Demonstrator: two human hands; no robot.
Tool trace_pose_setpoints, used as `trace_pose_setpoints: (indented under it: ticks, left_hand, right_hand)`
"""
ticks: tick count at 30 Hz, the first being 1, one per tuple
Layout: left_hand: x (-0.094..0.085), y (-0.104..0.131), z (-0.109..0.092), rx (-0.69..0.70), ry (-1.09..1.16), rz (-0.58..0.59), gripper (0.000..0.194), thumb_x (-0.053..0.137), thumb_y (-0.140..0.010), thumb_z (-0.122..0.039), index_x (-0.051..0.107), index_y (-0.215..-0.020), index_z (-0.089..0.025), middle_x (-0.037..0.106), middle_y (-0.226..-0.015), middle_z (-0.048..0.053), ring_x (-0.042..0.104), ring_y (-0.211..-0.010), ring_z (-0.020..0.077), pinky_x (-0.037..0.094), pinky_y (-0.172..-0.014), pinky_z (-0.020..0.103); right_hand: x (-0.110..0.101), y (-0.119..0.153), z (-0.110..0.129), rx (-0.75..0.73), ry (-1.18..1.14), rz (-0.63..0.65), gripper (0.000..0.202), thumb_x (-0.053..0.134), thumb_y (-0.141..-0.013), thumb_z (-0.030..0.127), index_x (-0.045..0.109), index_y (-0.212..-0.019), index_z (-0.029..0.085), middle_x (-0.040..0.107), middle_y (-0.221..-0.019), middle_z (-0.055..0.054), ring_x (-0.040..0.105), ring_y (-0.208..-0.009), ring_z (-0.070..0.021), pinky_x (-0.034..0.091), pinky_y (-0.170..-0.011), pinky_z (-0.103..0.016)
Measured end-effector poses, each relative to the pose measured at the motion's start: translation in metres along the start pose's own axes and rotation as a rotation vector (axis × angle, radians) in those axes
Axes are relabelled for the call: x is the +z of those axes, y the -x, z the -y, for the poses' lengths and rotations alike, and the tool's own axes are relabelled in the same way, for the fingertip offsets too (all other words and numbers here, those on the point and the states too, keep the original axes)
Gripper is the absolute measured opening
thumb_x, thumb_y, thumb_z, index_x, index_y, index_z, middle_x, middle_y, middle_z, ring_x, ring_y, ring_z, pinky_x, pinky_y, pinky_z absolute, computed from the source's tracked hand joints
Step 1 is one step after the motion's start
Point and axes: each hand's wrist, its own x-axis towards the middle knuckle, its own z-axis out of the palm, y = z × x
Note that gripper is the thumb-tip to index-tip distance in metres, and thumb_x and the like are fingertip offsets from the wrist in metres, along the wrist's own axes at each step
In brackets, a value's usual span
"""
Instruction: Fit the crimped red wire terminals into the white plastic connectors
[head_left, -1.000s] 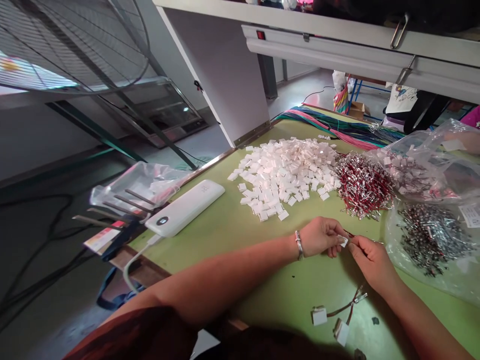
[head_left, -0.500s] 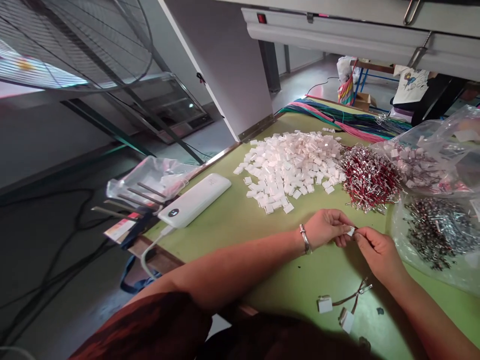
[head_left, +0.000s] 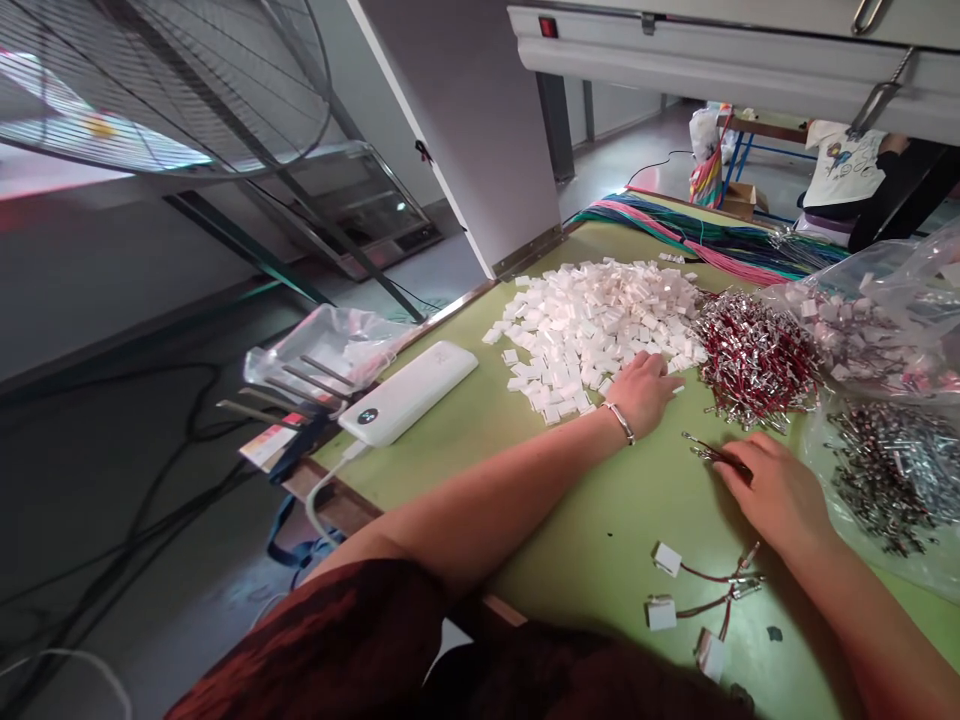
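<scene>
My left hand (head_left: 643, 397) reaches to the near edge of a pile of white plastic connector housings (head_left: 577, 320), its thumb apart from its fingers. The fingertips are partly hidden against the pile, and a single white housing lies close to the thumb. My right hand (head_left: 776, 490) is closed on a few short dark wires with metal crimp terminals (head_left: 703, 450), whose ends stick out to the left. Below it on the table lie three white housings with brown wires attached (head_left: 661, 612), their terminal ends close together.
A heap of red wires with terminals (head_left: 757, 355) sits right of the housings. Clear plastic bags (head_left: 817, 440) hold dark terminal wires and more housings. Long coloured wires (head_left: 697, 240) lie at the back. A white power bank (head_left: 420, 390) rests at the left edge; a fan (head_left: 165, 90) stands beyond.
My hands have parted: the left moved up to the housing pile, and the right now holds several terminal wires. A third wired housing lies on the table where two lay before.
</scene>
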Motion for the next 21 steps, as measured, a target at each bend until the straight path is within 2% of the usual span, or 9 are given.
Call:
trace_pose_setpoints:
  ticks: [3, 6, 8, 11, 15, 17, 19, 21]
  left_hand:
    - [-0.005, 0.008, 0.005, 0.007, 0.151, -0.005, 0.025, 0.062, -0.084, -0.022, 0.069, -0.107, -0.025, 0.057, -0.097, 0.007, 0.048, -0.096, 0.0214, 0.044, -0.087, 0.033]
    - [-0.011, 0.012, 0.008, -0.004, 0.218, -0.04, 0.041, 0.067, -0.08, -0.028, 0.062, -0.121, -0.02, 0.059, -0.1, 0.007, 0.051, -0.096, 0.0218, 0.043, -0.092, 0.037]
    - [-0.013, 0.011, 0.007, -0.019, 0.19, -0.053, 0.037, 0.065, -0.082, -0.031, 0.064, -0.117, -0.019, 0.06, -0.1, 0.009, 0.051, -0.096, 0.023, 0.044, -0.092, 0.038]
    - [-0.011, 0.008, 0.0, 0.002, 0.135, -0.003, 0.02, 0.064, -0.083, -0.027, 0.072, -0.1, -0.018, 0.061, -0.098, 0.009, 0.052, -0.098, 0.0236, 0.045, -0.09, 0.037]
    - [-0.008, 0.007, -0.008, 0.016, 0.192, 0.071, 0.015, 0.063, -0.082, -0.016, 0.071, -0.094, -0.014, 0.064, -0.096, 0.009, 0.056, -0.096, 0.0215, 0.046, -0.091, 0.036]
    - [-0.01, 0.011, -0.011, -0.055, 0.332, 0.045, 0.016, 0.065, -0.079, -0.012, 0.07, -0.094, -0.014, 0.065, -0.091, 0.007, 0.059, -0.088, 0.0186, 0.049, -0.084, 0.033]
    - [-0.012, 0.016, -0.014, -0.175, 0.57, 0.024, 0.021, 0.065, -0.078, -0.012, 0.068, -0.099, -0.014, 0.064, -0.082, 0.003, 0.06, -0.074, 0.0139, 0.051, -0.071, 0.028]
    - [-0.015, 0.022, -0.019, -0.312, 0.864, 0.111, 0.026, 0.062, -0.081, -0.013, 0.066, -0.106, -0.014, 0.062, -0.069, 0.0, 0.057, -0.058, 0.0096, 0.049, -0.059, 0.024]
  right_hand:
    - [0.009, -0.001, -0.007, -0.103, 0.075, -0.012, 0.02, 0.051, -0.09, 0.03, 0.068, -0.082, 0.022, 0.064, -0.08, -0.004, 0.059, -0.073, -0.0187, 0.039, -0.056, -0.028]
    - [0.01, 0.0, -0.007, -0.14, -0.041, -0.059, 0.023, 0.049, -0.092, 0.029, 0.067, -0.08, 0.022, 0.066, -0.082, -0.003, 0.06, -0.074, -0.0172, 0.042, -0.062, -0.028]
    - [0.006, 0.001, -0.005, -0.123, -0.163, -0.099, 0.021, 0.049, -0.091, 0.029, 0.066, -0.081, 0.021, 0.066, -0.084, -0.003, 0.061, -0.074, -0.0166, 0.044, -0.066, -0.028]
    - [-0.004, 0.001, 0.001, -0.019, -0.38, -0.131, 0.018, 0.053, -0.088, 0.031, 0.063, -0.078, 0.02, 0.065, -0.078, -0.003, 0.06, -0.069, -0.0157, 0.045, -0.065, -0.027]
    - [-0.016, 0.002, 0.011, 0.236, -0.592, 0.035, 0.019, 0.054, -0.085, 0.037, 0.059, -0.074, 0.021, 0.061, -0.061, 0.002, 0.05, -0.049, -0.0121, 0.04, -0.048, -0.024]
    - [-0.018, 0.002, 0.014, 0.271, -0.657, 0.112, 0.021, 0.053, -0.084, 0.038, 0.057, -0.072, 0.021, 0.058, -0.055, 0.003, 0.05, -0.049, -0.0119, 0.039, -0.048, -0.023]
    - [-0.017, 0.003, 0.016, 0.264, -0.675, 0.129, 0.022, 0.052, -0.083, 0.038, 0.057, -0.071, 0.02, 0.055, -0.052, 0.004, 0.05, -0.048, -0.012, 0.039, -0.048, -0.023]
    - [-0.015, 0.004, 0.016, 0.244, -0.648, 0.096, 0.023, 0.052, -0.083, 0.038, 0.06, -0.07, 0.02, 0.054, -0.051, 0.003, 0.049, -0.048, -0.0118, 0.038, -0.047, -0.022]
